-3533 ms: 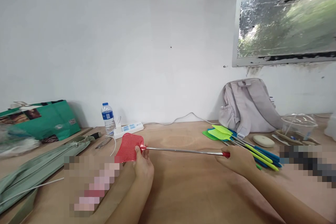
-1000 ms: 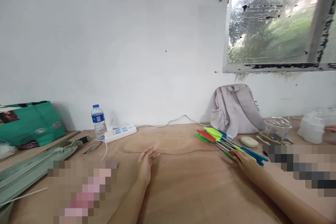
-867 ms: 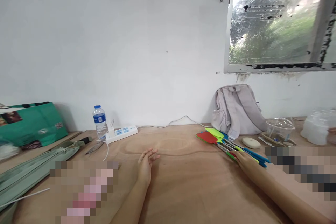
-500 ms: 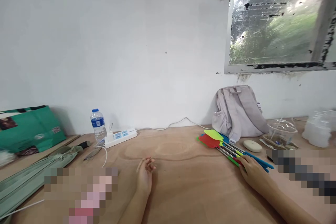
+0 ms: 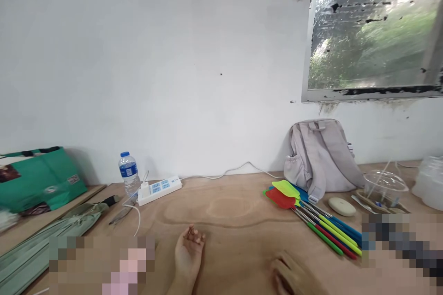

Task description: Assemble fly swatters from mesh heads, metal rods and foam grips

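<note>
My left hand [image 5: 188, 252] rests on the wooden table [image 5: 235, 221] with its fingers loosely curled and nothing in it. Low in the view, my right hand [image 5: 289, 276] lies on the table, holding nothing. A bundle of fly swatters [image 5: 311, 216] lies to the right of my right hand, apart from it. The red swatter [image 5: 281, 198] sits among green and blue ones, heads pointing toward the wall. Their coloured handles point toward the front right.
A grey backpack [image 5: 320, 156] leans on the wall behind the swatters. A white oval case [image 5: 341, 206] and a clear plastic cup [image 5: 386, 183] lie to the right. A water bottle [image 5: 128, 174], a power strip [image 5: 159, 189] and a green bag [image 5: 38, 179] sit at the left.
The red swatter went from both hands onto the pile at the right. My right hand let go and drew back toward me. My left hand's fingers curled in.
</note>
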`<state>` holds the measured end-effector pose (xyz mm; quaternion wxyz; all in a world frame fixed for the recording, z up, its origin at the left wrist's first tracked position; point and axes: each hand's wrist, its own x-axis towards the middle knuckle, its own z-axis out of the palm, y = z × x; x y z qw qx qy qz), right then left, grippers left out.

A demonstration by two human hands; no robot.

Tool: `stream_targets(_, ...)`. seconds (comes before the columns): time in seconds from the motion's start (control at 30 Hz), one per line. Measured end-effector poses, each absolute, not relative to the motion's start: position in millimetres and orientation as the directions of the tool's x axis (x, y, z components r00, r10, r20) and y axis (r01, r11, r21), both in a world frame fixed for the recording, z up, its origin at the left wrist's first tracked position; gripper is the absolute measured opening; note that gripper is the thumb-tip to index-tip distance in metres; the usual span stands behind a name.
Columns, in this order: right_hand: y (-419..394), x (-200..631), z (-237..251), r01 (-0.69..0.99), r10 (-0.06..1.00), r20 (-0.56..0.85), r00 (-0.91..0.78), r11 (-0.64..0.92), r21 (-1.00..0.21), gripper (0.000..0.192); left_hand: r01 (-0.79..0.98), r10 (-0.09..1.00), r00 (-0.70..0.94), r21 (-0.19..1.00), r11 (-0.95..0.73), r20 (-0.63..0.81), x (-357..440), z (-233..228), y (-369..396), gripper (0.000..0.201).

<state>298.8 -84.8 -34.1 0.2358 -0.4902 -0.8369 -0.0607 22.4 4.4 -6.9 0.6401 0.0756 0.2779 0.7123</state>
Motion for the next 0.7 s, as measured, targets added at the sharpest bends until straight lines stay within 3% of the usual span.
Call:
stream_targets(0.13,-66,261,-18,0.828,0.881,0.366,-0.301,0.432,-0.357,0.015,-0.875,0.949,-0.165,0.484,-0.014,-0.270,21,-9,8,0.016)
stream_targets(0.37,-39,252,-16,0.781,0.967,0.249,-0.047,0.190,-0.594,0.010,-0.900,0.949,-0.128,0.436,0.011,-0.288,12,-8,6,0.016)
stream_targets(0.53,-31,280,-26,0.477,0.936,0.306,0.177,0.190,-0.858,0.002,-0.857,0.959,-0.131,0.515,0.017,-0.250,8,-17,12,0.010)
stream_targets(0.7,-12,298,-38,-0.022,0.902,0.087,0.422,0.106,-0.994,0.021,-0.712,0.959,-0.236,0.700,-0.060,-0.158,33,-28,22,0.008)
